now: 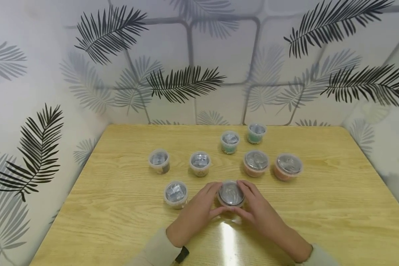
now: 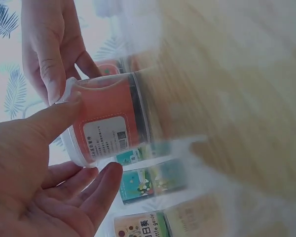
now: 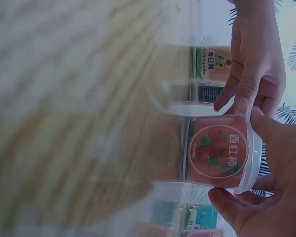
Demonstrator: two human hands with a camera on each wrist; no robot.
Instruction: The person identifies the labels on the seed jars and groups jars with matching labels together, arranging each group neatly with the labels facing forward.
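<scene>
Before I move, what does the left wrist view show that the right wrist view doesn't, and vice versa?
Only the left wrist view shows the white text panel on the red tub. Only the right wrist view shows its round tomato picture. Both show the left hand and right hand holding that tub, and a "little garden" tub nearby.

Tubs [image 1: 256, 164] beyond fingers [image 1: 248, 187], room rightward

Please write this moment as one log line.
left grip: holds red cup; right grip: holds same cup; cup: lidded, standing on table
</scene>
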